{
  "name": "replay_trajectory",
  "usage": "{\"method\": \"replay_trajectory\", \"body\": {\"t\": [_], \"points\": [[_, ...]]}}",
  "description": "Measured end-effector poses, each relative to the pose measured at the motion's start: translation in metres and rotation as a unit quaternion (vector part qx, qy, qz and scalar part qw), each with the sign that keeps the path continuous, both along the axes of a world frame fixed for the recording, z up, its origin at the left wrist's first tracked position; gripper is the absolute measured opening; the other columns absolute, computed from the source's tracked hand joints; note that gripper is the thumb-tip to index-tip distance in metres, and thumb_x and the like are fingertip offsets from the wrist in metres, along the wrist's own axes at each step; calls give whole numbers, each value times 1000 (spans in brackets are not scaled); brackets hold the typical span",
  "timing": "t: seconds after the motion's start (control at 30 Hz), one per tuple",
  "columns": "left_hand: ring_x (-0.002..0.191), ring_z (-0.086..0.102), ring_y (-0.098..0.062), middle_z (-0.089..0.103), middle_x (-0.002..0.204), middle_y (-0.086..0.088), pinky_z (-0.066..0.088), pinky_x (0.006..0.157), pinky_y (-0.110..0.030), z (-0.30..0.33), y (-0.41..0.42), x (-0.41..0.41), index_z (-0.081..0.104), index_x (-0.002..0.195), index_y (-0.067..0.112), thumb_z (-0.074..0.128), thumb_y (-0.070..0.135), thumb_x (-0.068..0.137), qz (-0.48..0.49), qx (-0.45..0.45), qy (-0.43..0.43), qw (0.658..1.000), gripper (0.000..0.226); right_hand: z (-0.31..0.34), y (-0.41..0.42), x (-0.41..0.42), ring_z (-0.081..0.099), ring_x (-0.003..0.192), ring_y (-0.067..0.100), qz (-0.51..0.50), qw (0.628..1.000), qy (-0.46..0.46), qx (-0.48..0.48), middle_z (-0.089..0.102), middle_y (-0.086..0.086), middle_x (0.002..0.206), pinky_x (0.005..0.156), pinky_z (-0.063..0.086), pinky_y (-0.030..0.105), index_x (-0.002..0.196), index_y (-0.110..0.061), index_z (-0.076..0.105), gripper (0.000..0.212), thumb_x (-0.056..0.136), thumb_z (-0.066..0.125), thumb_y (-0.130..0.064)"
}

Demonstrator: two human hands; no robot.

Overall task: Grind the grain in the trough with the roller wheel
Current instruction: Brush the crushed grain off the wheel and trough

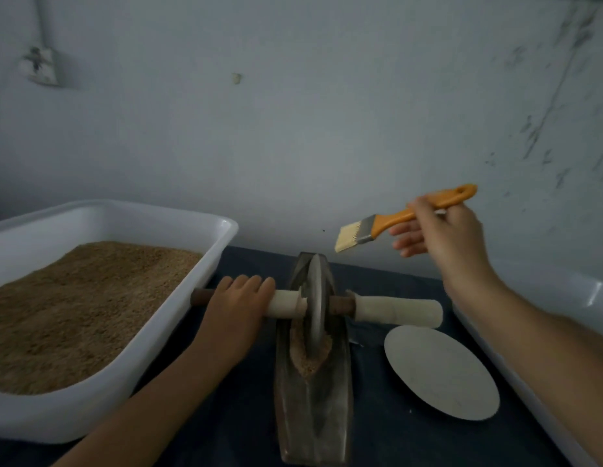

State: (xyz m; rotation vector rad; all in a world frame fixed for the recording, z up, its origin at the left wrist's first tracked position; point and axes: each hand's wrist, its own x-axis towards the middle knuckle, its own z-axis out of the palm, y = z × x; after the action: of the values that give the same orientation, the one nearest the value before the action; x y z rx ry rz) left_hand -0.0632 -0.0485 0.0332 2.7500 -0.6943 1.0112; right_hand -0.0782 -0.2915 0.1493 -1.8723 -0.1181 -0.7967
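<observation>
A dark boat-shaped trough (333, 392) lies lengthwise on the table in front of me. The metal roller wheel (315, 305) stands upright in its groove, near the far end. Brown ground grain (308, 360) lies in the groove on the near side of the wheel. My left hand (237, 305) grips the left axle handle (286, 303), which is wrapped in pale cloth. The right wrapped handle (397, 310) is free. My right hand (445, 234) holds an orange-handled brush (394, 220) in the air, above and to the right of the wheel, bristles pointing left.
A white tub (205, 281) full of brown grain stands at the left. A round pale plate (441, 372) lies right of the trough. Another white tub's edge (563, 409) runs along the right. A dark cloth (246, 423) covers the table; a wall rises close behind.
</observation>
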Motion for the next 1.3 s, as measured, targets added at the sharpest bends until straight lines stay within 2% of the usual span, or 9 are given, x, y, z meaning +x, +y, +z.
{"method": "replay_trajectory", "body": {"t": [0.1, 0.27, 0.47, 0.57, 0.63, 0.77, 0.97, 1.13, 1.3], "points": [[63, 58, -20, 61, 74, -2, 47, 57, -32, -4, 5, -12, 62, 80, 14, 88, 10, 42, -14, -4, -12, 1000, 46, -13, 12, 18, 64, 49, 12, -26, 995, 6, -93, 68, 2, 62, 49, 53, 23, 75, -8, 61, 31, 96, 46, -26], [68, 61, -22, 63, 81, -3, 47, 70, -34, -12, 8, -23, 65, 87, 12, 87, 7, 40, -24, 4, -50, 998, 52, -29, 37, 51, 66, 61, 20, -36, 966, 30, -255, 69, 7, 67, 70, 55, 40, 78, -7, 60, 31, 96, 47, -29], [68, 61, -25, 63, 81, -6, 32, 72, -34, -14, 7, -26, 64, 91, 8, 86, 3, 41, -4, 3, -65, 998, 55, -52, 50, 53, 60, 60, 14, 7, 925, 37, -378, 63, 2, 63, 62, 47, 31, 77, -16, 47, 24, 96, 45, -30], [69, 61, -25, 63, 81, -6, 36, 73, -34, -14, 7, -25, 66, 90, 8, 86, 4, 40, -11, 1, -69, 998, 54, -57, 50, 44, 51, 45, -1, 27, 930, 52, -363, 52, -3, 51, 47, 34, 11, 61, -22, 42, 36, 95, 45, -31], [68, 61, -24, 63, 81, -5, 46, 71, -35, -14, 7, -25, 67, 88, 9, 86, 5, 41, -15, -2, -68, 998, 51, -49, 46, 43, 51, 42, -2, 12, 944, 48, -327, 51, -4, 46, 45, 35, 8, 57, -20, 44, 38, 94, 48, -28], [70, 61, -23, 64, 82, -4, 43, 73, -34, -15, 7, -25, 68, 87, 10, 85, 5, 42, -13, -5, -63, 998, 49, -35, 40, 52, 62, 53, 10, 19, 967, 51, -250, 67, 2, 62, 63, 53, 28, 70, -12, 57, 33, 96, 46, -28], [68, 62, -23, 64, 80, -4, 53, 64, -37, -13, 7, -25, 68, 85, 10, 87, 5, 38, -23, -8, -57, 998, 51, -46, 36, 51, 61, 52, 9, 43, 948, 126, -290, 66, 1, 58, 63, 51, 25, 63, -7, 61, 38, 94, 48, -25], [69, 62, -23, 64, 80, -5, 53, 66, -37, -14, 8, -25, 68, 86, 10, 87, 6, 39, -19, -9, -55, 998, 50, -29, 3, 40, 58, 41, 10, 25, 987, 93, -127, 64, 0, 50, 44, 47, 18, 61, -5, 61, 37, 94, 50, -18], [70, 62, -25, 64, 82, -7, 53, 67, -38, -15, 8, -25, 67, 88, 9, 88, 6, 40, -16, -8, -48, 999, 53, -20, -40, 23, 59, 44, 13, 23, 993, 117, 23, 66, 6, 55, 43, 47, 20, 68, -4, 61, 30, 93, 51, -17]]}}
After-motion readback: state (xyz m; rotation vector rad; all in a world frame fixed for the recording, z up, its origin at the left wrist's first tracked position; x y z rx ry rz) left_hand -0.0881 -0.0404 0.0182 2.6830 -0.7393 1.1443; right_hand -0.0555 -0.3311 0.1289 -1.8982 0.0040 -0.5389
